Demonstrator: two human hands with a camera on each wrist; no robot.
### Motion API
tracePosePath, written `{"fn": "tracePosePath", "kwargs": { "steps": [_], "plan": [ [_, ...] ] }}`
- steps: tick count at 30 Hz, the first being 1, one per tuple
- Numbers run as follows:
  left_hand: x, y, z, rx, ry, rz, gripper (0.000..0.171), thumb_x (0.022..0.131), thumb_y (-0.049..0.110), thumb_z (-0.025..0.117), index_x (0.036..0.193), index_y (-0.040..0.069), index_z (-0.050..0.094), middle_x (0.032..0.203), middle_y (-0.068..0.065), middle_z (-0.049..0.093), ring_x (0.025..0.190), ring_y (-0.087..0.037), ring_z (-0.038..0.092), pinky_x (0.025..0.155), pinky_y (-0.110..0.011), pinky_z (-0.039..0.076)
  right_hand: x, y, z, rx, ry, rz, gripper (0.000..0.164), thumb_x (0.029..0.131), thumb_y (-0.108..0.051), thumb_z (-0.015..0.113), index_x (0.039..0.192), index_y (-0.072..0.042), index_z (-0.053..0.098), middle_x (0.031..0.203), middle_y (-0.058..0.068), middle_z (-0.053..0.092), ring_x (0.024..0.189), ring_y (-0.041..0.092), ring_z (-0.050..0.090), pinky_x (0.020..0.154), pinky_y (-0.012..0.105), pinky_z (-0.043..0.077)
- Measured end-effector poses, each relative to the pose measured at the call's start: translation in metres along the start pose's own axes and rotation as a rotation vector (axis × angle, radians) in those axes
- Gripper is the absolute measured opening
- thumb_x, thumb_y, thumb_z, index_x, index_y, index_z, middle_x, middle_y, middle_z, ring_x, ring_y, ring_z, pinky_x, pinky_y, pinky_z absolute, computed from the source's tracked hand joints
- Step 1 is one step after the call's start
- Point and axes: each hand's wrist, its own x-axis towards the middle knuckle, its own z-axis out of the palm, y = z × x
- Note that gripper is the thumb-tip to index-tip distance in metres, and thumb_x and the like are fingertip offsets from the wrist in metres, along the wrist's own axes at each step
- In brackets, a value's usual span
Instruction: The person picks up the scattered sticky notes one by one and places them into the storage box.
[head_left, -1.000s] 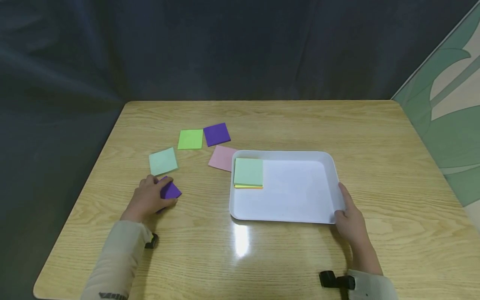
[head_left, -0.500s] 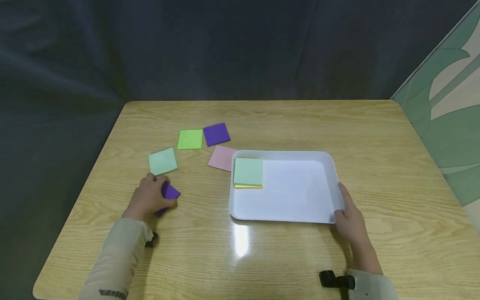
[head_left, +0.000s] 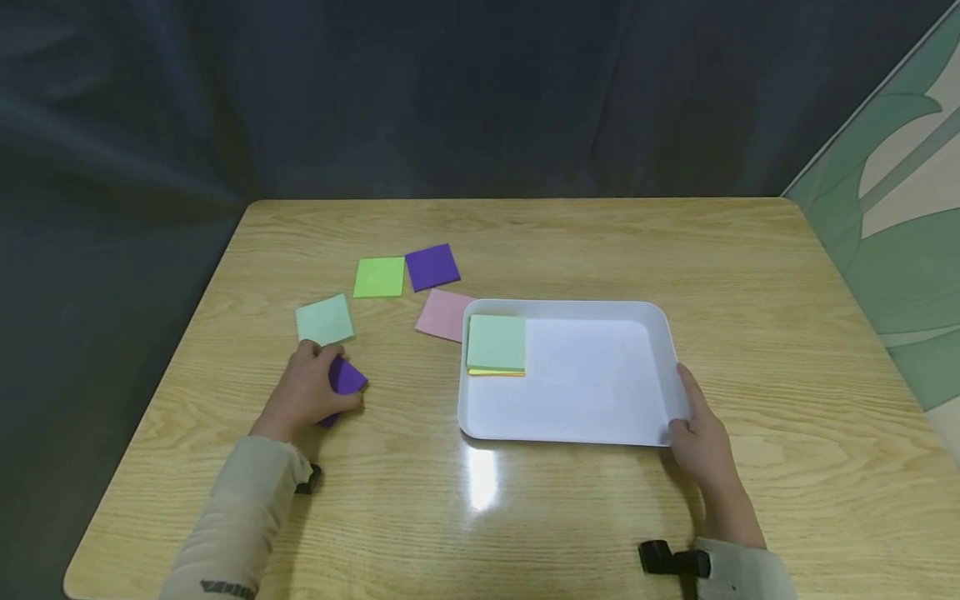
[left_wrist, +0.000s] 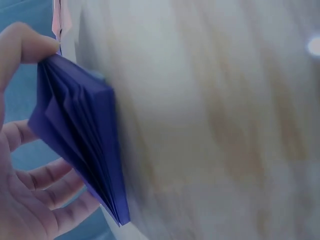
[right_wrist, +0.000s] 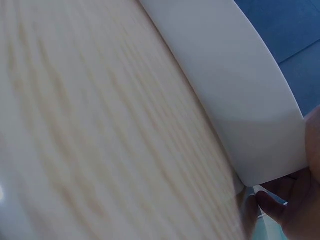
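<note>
My left hand (head_left: 303,392) pinches a purple sticky note pad (head_left: 347,377) between thumb and fingers at the left of the table. In the left wrist view the pad (left_wrist: 82,135) is bent and its sheets fan apart along one side. My right hand (head_left: 703,442) holds the near right corner of a white tray (head_left: 592,375), the thumb at the rim and other fingers under the edge in the right wrist view. Inside the tray, at its left end, lies a stack of sticky notes with a mint green pad (head_left: 497,342) on top and yellow and orange edges below.
Beyond my left hand lie a mint green pad (head_left: 326,319), a lime green pad (head_left: 379,277) and another purple pad (head_left: 432,267). A pink pad (head_left: 444,315) touches or runs under the tray's left rim. A dark curtain (head_left: 480,100) hangs behind the wooden table (head_left: 570,250).
My left hand first drew slightly back, then moved a little right and away from me with the purple pad. My right hand and the tray have stayed in place.
</note>
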Motion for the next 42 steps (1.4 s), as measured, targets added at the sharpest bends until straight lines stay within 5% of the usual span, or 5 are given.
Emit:
{"fn": "tracePosePath", "kwargs": {
  "steps": [12, 28, 42],
  "plan": [
    [0.012, 0.023, 0.001, -0.044, 0.021, 0.089, 0.069, 0.062, 0.031, 0.070, 0.118, 0.003, 0.043, 0.105, -0.024, 0.036, 0.085, -0.034, 0.043, 0.069, -0.048, 0.048, -0.001, 0.001, 0.001, -0.009, -0.009, -0.005, 0.071, 0.079, 0.006, 0.027, 0.139, -0.020, 0.001, 0.139, 0.032, 0.012, 0.123, 0.046, 0.014, 0.095, 0.064, 0.022],
    [0.048, 0.084, 0.014, -0.126, -0.044, 0.237, 0.072, 0.059, 0.032, 0.070, 0.121, 0.008, 0.045, 0.110, -0.015, 0.036, 0.092, -0.026, 0.041, 0.076, -0.043, 0.046, -0.002, 0.000, 0.001, 0.005, -0.005, -0.008, 0.071, 0.078, 0.006, 0.026, 0.139, -0.019, 0.001, 0.139, 0.033, 0.011, 0.123, 0.046, 0.013, 0.096, 0.064, 0.021],
    [0.066, 0.117, 0.017, -0.116, -0.032, 0.382, 0.068, 0.059, 0.031, 0.070, 0.119, 0.010, 0.045, 0.109, -0.011, 0.035, 0.095, -0.023, 0.036, 0.078, -0.038, 0.044, -0.001, 0.001, 0.000, 0.004, 0.010, -0.019, 0.070, 0.078, 0.006, 0.027, 0.139, -0.019, 0.002, 0.139, 0.032, 0.012, 0.123, 0.046, 0.013, 0.096, 0.064, 0.021]
  ]
}}
